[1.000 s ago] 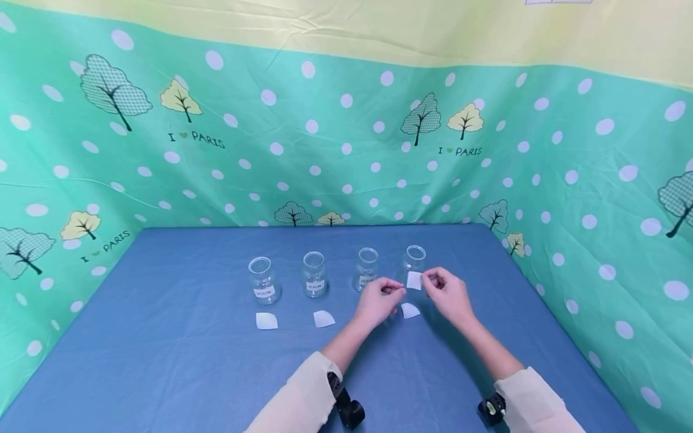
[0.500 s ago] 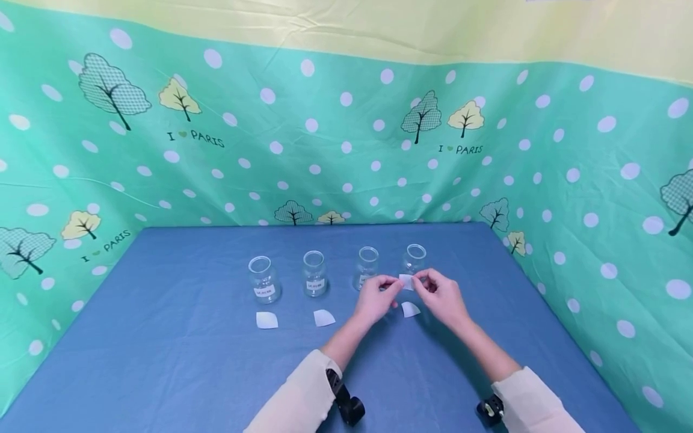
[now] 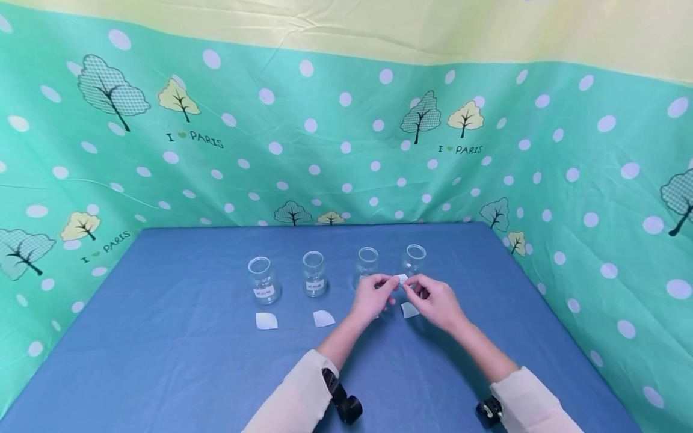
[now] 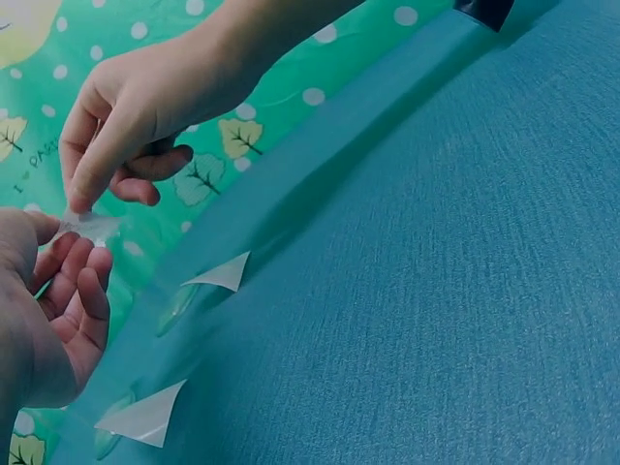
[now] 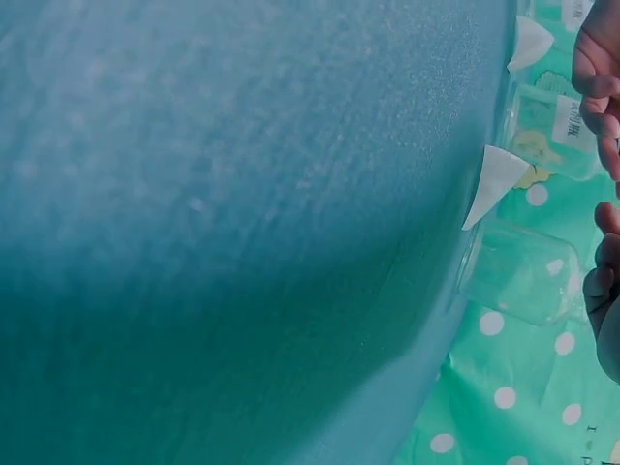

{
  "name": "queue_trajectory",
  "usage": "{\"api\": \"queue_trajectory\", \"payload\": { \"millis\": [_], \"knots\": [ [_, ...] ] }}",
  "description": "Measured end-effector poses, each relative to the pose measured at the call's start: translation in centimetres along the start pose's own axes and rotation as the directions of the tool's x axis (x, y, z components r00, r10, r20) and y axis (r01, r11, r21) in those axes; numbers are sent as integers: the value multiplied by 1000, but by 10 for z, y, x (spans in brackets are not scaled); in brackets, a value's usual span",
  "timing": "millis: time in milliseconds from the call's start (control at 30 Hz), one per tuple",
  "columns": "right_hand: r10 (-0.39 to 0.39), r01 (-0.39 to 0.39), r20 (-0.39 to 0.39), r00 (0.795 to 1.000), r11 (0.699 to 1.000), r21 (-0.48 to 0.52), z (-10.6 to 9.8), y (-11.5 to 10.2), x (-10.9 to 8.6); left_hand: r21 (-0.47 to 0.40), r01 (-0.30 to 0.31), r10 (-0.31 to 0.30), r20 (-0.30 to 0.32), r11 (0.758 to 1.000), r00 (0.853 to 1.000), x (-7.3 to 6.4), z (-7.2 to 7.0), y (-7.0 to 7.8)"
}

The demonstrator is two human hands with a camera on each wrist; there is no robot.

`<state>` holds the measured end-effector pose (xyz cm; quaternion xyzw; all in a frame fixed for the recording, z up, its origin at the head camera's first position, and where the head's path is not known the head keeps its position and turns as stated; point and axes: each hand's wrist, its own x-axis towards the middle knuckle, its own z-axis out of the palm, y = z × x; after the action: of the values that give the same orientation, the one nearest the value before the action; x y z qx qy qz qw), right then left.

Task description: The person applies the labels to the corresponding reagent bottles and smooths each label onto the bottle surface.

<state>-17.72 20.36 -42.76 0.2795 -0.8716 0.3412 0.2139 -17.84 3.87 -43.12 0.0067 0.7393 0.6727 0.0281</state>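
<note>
My left hand [image 3: 373,299] and right hand [image 3: 437,300] meet in front of the rightmost glass jar [image 3: 415,257]. Between their fingertips is a small white label [image 4: 89,227], which the left wrist view shows pinched from both sides. The right thumb and forefinger come down on it from above, while the left fingers hold it from beneath. A white paper piece [image 3: 409,310] with a curled corner lies on the table below the hands. Left of it, the third jar [image 3: 367,258] is partly covered by my left hand.
Two more open jars, one at far left [image 3: 263,279] and one beside it [image 3: 314,273], bear printed labels. Paper pieces lie before them, one at left [image 3: 266,321] and one further right [image 3: 323,318]. A polka-dot curtain [image 3: 346,168] hangs behind the blue table [image 3: 178,361].
The label has moved left, from my right fingers alone to between both hands. My right hand has shifted left and slightly down, and its fingertips now meet the left ones.
</note>
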Motion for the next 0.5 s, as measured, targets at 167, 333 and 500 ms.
{"api": "queue_trajectory", "payload": {
  "millis": [167,333,500],
  "knots": [
    [-10,10,-1,1000,999,-42,1,-2,-1,3,0,0,-9,1000,1000,1,-1,1],
    [-39,37,-47,998,999,-35,2,0,-1,-4,11,-11,-28,1000,1000,1,-1,3],
    [-43,41,-87,995,999,-21,0,2,0,-31,7,-8,-43,999,999,-1,-1,5]
  ]
}}
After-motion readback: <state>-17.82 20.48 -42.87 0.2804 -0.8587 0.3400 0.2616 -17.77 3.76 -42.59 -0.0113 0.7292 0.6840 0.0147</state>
